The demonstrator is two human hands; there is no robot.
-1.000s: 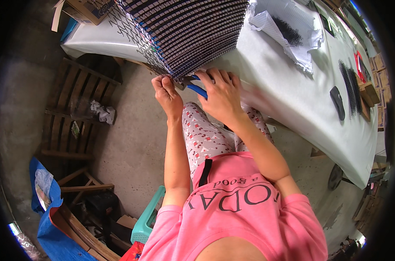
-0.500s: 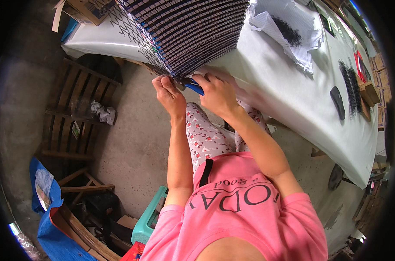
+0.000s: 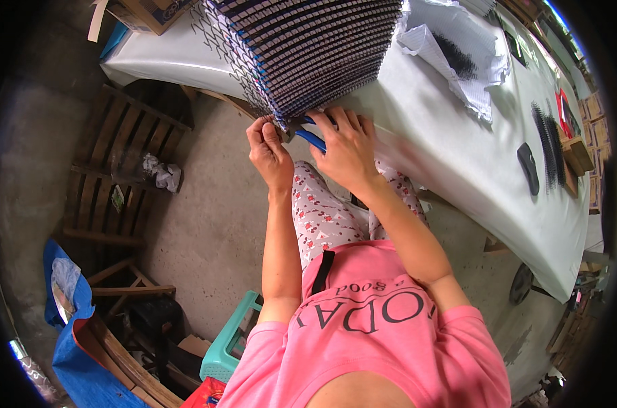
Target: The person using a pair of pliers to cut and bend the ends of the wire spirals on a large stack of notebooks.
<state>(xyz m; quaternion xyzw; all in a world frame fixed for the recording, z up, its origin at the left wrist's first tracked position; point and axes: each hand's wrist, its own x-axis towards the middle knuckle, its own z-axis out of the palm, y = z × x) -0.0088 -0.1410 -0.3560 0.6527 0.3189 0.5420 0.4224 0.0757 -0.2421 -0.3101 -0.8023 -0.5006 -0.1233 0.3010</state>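
Note:
A dark panel of black wire rows woven with light strips [image 3: 315,47] hangs over the table's front edge, its near corner toward me. Many bent wire ends stick out along its left side. My left hand [image 3: 270,153] pinches that near corner between thumb and fingers. In my right hand [image 3: 347,146] is a pair of pliers with blue handles [image 3: 311,140], its jaws at the same corner beside my left fingertips. The handles stand apart under my fingers. What exactly the jaws touch is too small to make out.
A white-covered table [image 3: 431,146] runs to the right. On it lie black wire pieces on a white cloth [image 3: 482,88], a black flat object [image 3: 527,167] and black wire rows [image 3: 550,146] by wooden blocks. A cardboard box [image 3: 155,13], wooden slatted rack [image 3: 128,129] and teal stool [image 3: 228,340] stand left.
The pliers' handles have spread apart, and my right fingers are straighter over them. My left hand stays at the panel's corner. The whole view has shifted slightly.

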